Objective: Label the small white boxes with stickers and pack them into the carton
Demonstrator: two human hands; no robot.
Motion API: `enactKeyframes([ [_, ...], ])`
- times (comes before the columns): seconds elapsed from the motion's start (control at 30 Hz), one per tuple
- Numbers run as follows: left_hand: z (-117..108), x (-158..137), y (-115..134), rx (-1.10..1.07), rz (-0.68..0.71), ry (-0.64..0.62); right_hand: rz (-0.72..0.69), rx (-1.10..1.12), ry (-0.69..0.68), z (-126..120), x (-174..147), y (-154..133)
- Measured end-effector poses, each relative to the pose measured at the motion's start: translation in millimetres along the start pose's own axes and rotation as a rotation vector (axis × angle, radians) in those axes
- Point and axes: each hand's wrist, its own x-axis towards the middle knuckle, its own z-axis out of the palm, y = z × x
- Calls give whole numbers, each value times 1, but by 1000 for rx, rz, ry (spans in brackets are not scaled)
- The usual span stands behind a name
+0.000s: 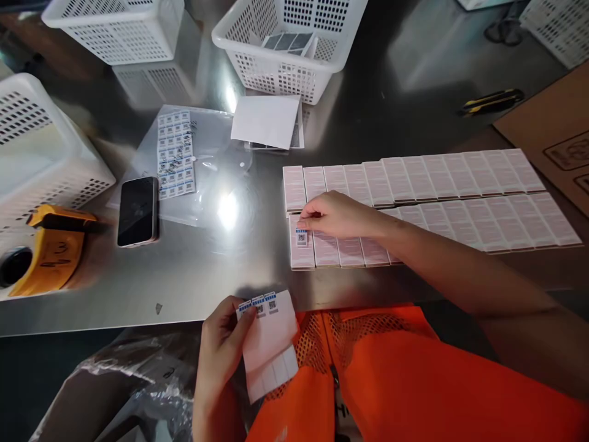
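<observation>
a shiny metal surface [262,261] is carrying two rows of pink boxes [442,175] and, at the back, a white basket [280,77] that is holding dark-panelled sheets [289,42]. the right hand [334,215] is pinching a small label [301,238] by its top edge on the left-end box [302,258] of the nearer row, while the left hand [221,344] is gripping a label sheet [269,334] beside the surface's near edge.

left hand [223,344] — low, thumb [242,328] pressed down | right hand [330,215] — forearm [442,258] extended, fingertips [304,223] together
</observation>
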Motion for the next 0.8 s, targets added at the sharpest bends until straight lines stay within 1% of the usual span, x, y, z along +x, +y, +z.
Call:
enactKeyframes([
  [0.13,0,2,1,6,5,-8,-13,-21,36,3,0,3],
  [0.33,6,1,11,23,33,11,-15,-22,71,5,-1,0],
  [0.47,7,-5,16,41,52,35,-41,-43,134,13,-4,-2],
  [0.53,9,-9,20,30,75,49,-66,-50,202,21,-6,0],
  [0.57,10,-12,22,22,91,59,-82,-48,267,25,-7,2],
  [0.67,16,-16,32,-22,140,96,-119,-14,540,34,-11,9],
  [0.7,19,-16,35,-41,150,101,-144,18,605,36,-14,10],
  [0.73,22,-16,39,-60,154,94,-189,63,627,37,-18,10],
  [0.77,26,-16,43,-74,151,81,-254,113,600,37,-23,9],
  [0.8,29,-15,46,-78,143,60,-332,158,539,38,-30,7],
])
